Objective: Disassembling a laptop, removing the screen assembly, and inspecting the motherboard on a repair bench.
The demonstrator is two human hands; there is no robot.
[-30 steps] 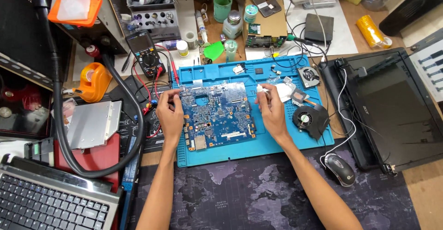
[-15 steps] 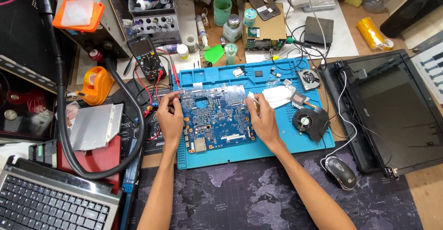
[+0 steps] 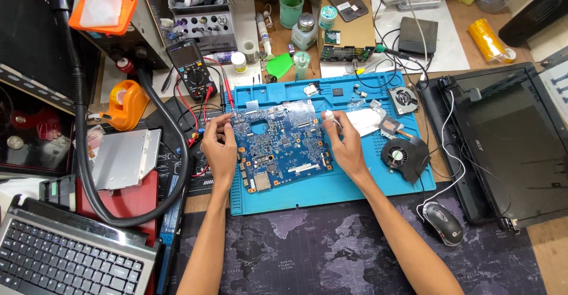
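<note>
Bench, looking straight down. Largest first: the black opened laptop lid and screen panel lies at my right, well apart from the work. Nearer me, a dark desk mat printed with a world map. At lower left, a grey laptop keyboard deck.

The bright blue silicone repair mat holds the job. On it, left of centre, lies the blue rectangular laptop motherboard, flat, slightly skewed. A black round cooling fan with copper heat pipe sits on the mat to the right of the board, apart from it. A silver optical drive rests off the mat at my left.

My left hand pinches the board's left edge, thumb and fingers closed on it. My right hand rests at the board's right edge, fingers curled; a small white piece shows at the fingertips (whether I grip the piece, the board, or both, I cannot tell).

Handling, my judgement: the board is light, stiff, thin, and fragile; it likely flexes if lifted by one corner. Best held by bare edges on two opposite sides, clear of connectors and chips.
</note>
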